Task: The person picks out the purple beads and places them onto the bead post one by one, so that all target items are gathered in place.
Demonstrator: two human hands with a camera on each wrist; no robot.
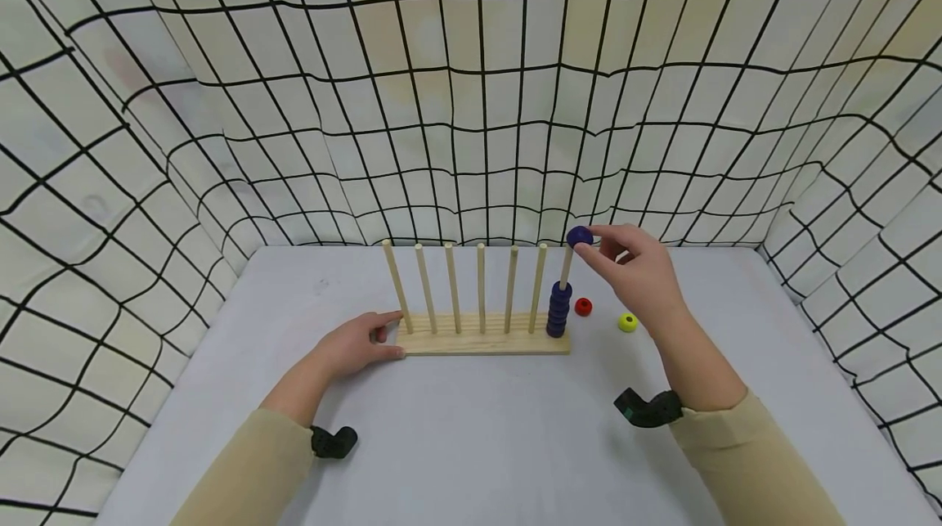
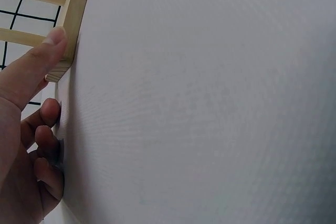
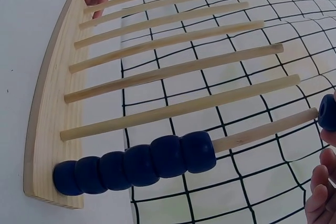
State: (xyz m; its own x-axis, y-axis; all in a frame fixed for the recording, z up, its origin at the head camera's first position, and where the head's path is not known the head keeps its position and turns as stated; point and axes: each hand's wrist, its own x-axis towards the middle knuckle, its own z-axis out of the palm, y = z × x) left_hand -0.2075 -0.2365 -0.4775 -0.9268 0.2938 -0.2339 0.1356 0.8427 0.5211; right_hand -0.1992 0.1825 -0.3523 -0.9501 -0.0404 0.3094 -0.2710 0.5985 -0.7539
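A wooden base [image 1: 486, 343] with a row of several upright pegs [image 1: 482, 289] stands on the table. Its rightmost peg carries a stack of several dark blue beads [image 1: 558, 311]. At the top of that peg, my right hand [image 1: 639, 268] pinches another blue bead [image 1: 579, 236] between thumb and fingers; in the right wrist view this bead [image 3: 328, 112] is at the peg's tip. My left hand [image 1: 361, 343] grips the left end of the base, thumb at the front edge and index finger behind, as the left wrist view also shows, with the other fingers curled beside it.
A red bead [image 1: 583, 307] lies just right of the base, and a yellow bead [image 1: 627, 322] lies farther right, below the right hand. The white table [image 1: 471, 444] is bordered by a black grid net [image 1: 456, 101] at the back and sides.
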